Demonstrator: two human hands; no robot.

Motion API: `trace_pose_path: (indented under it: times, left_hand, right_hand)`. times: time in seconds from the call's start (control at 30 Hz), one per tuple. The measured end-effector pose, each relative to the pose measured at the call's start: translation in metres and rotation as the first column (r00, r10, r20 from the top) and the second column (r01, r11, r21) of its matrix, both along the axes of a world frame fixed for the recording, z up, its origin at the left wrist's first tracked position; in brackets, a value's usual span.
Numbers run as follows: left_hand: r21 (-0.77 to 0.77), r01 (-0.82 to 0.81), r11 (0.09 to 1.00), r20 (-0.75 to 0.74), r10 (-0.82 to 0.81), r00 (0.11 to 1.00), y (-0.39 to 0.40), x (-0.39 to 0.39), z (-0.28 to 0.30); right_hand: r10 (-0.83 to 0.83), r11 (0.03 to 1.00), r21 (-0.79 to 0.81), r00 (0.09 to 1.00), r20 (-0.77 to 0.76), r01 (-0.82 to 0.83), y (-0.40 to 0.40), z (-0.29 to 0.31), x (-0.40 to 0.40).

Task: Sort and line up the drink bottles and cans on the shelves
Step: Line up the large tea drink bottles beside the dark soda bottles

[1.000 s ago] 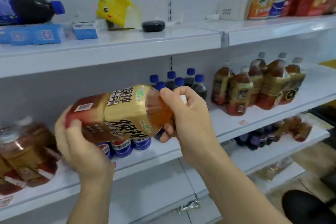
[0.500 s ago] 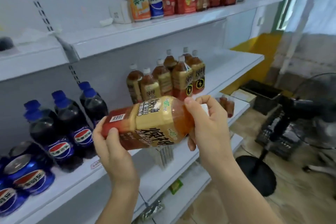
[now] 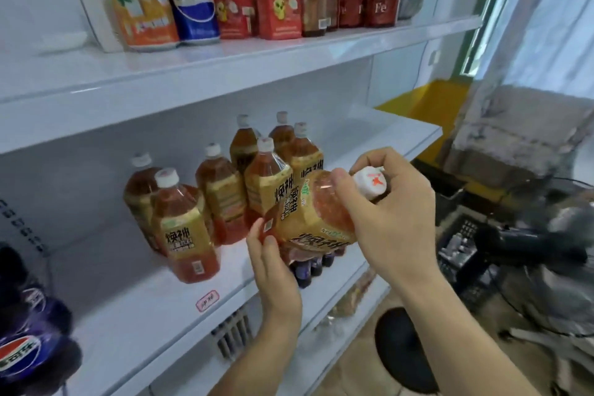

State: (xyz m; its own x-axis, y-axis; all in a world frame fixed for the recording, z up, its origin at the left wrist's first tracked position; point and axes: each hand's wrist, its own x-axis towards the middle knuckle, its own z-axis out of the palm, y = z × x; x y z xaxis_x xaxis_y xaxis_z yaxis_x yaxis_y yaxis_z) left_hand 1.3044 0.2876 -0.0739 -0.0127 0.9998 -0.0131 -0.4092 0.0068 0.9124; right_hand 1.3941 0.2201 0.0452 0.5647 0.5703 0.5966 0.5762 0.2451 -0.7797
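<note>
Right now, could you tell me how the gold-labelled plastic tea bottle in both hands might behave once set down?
The gold-labelled plastic tea bottle looks full, so probably heavy. Its tall shape may tip if nudged. Lying tilted between the left hand and right hand, it could roll if released.

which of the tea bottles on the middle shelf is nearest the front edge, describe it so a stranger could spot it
Find the white middle shelf, under the shelf with the cans. On it stands a cluster of amber tea bottles. The front tea bottle stands at the cluster's left, closest to the edge, its gold label facing out.
</note>
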Motion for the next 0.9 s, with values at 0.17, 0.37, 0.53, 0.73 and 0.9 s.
trace_pose_path:
  times: [0.17, 0.37, 0.53, 0.73, 0.9]
  left_hand:
    - [-0.042, 0.286, 0.957, -0.247, -0.287, 0.926, 0.033, 0.053, -0.013]
    - [-0.098, 0.396, 0.913, -0.410, -0.399, 0.820, 0.066, 0.135, -0.014]
    - [-0.205, 0.362, 0.909, -0.328, -0.412, 0.850, 0.093, 0.185, -0.002]
    - [-0.120, 0.238, 0.964, -0.538, -0.265, 0.800, 0.109, 0.209, -0.028]
    - [-0.112, 0.245, 0.963, -0.608, -0.261, 0.750, 0.106, 0.202, -0.020]
  right_hand:
    - [0.003, 0.996, -0.089, 0.975, 0.221, 0.017, 0.058, 0.020, 0.076]
    - [0.064, 0.978, -0.207, 0.948, 0.312, 0.002, 0.138, 0.021, 0.175]
    - [0.155, 0.949, -0.311, 0.943, 0.294, -0.059, 0.206, 0.007, 0.238]
    - [0.313, 0.901, -0.395, 0.899, 0.305, -0.179, 0.266, -0.019, 0.253]
    - [0.446, 0.831, -0.472, 0.860, 0.250, -0.294, 0.298, -0.025, 0.240]
